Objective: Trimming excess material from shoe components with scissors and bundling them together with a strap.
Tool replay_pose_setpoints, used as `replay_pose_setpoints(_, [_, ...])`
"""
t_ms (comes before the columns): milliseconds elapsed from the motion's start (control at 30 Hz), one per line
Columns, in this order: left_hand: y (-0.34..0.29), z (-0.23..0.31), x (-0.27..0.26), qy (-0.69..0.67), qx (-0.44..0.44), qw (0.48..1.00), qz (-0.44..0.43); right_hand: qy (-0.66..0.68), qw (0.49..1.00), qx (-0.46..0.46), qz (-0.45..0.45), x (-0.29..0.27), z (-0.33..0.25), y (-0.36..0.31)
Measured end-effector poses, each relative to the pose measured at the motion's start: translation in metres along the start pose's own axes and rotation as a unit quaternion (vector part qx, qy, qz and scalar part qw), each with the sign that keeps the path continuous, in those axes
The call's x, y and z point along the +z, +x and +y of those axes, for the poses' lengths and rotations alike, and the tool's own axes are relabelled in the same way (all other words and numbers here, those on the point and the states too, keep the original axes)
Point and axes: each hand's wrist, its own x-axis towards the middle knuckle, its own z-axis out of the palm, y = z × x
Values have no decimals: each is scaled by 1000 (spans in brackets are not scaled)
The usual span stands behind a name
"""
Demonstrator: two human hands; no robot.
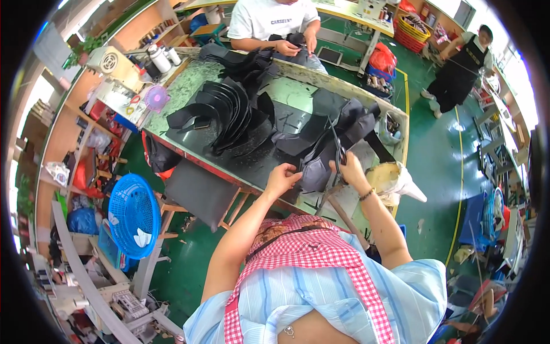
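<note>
Near the right front of the worktable, my right hand [350, 172] grips a pair of scissors [337, 143]. The blades point away from me over a pile of black shoe-upper-like pieces [349, 123]. My left hand [283, 180] is at the table's front edge, its fingers bent and somewhat apart. Its fingertips come close to a dark grey piece [313, 174] at the near end of that pile; no held thing shows between them. Left of centre, a fanned stack of curved black pieces [220, 112] covers the tabletop, with more black pieces [249, 66] behind it.
Across the table [166, 131], a seated person [275, 26] handles a black piece. Another person [458, 71] stands far right. A dark stool [200, 192] and a blue basket [134, 215] are left. A small purple fan [155, 98] and flasks [160, 58] stand at the far left.
</note>
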Motion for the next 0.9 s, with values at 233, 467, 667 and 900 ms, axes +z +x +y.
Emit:
replay_pose_setpoints(233, [12,-2,8,69,70,995,10,284,935,191,-92,24,9,-64])
replay_pose_setpoints(467, [-11,-3,28,-161,-108,980,-34,435,876,207,-8,51,4,-74])
replay_pose_setpoints(667, [-36,0,38,-193,-163,966,-51,436,888,143,24,38,3,-86])
replay_pose_setpoints(900, [-61,49,43,-330,-59,920,-205,421,906,-12,30,-26,-82,-116])
